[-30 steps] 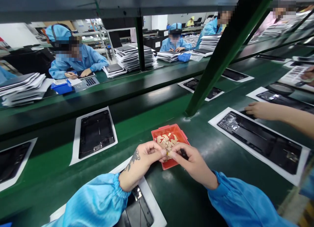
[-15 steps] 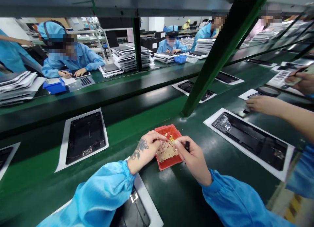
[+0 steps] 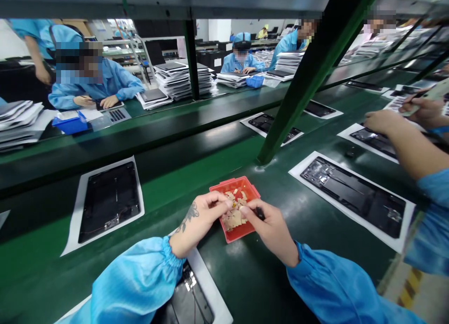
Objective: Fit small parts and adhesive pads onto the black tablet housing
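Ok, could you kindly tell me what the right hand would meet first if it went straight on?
Probably the left hand, whose fingertips lie just ahead above the red tray, though depth is hard to judge from here.

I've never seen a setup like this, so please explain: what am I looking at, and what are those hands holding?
One camera worn on a person's head looks down at their own hands. The left hand and right hand meet over a red plastic tray of small tan pieces, on a green assembly-line belt. The right hand holds a small black item; anything else pinched is too small to tell. Dark device casings lie on white sheets nearby.
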### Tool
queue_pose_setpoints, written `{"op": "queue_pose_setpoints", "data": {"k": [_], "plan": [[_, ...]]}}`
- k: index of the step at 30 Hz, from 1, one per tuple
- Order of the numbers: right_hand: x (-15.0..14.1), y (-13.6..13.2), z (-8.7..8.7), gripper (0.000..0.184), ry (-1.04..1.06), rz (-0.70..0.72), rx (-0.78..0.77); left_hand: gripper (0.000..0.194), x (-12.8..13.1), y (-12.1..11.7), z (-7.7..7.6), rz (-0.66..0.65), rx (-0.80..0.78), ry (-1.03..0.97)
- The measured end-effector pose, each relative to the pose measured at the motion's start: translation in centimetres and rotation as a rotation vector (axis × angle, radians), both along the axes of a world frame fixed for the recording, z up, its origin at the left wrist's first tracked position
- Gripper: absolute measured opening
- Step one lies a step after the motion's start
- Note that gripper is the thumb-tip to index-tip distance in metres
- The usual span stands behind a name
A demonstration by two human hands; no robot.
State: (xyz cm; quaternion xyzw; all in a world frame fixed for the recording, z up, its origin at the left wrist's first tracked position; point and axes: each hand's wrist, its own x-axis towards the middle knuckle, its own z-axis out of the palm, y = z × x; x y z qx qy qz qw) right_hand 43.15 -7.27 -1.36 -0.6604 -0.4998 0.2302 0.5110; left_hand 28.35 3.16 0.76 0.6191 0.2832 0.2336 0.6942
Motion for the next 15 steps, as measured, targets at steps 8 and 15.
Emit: {"op": "queue_pose_setpoints", "data": {"k": [8,15], "plan": [[-0.2,-0.06,0.31,0.013,-0.027,0.066,0.048,0.017,0.1,-0.17,-0.43,-0.028,0.291,0.014],[0.1,-0.12,0.44,0.017,0.021,0.1,0.008,0.019,0.08,-0.29,-0.03,-0.04,0.273,0.039]]}}
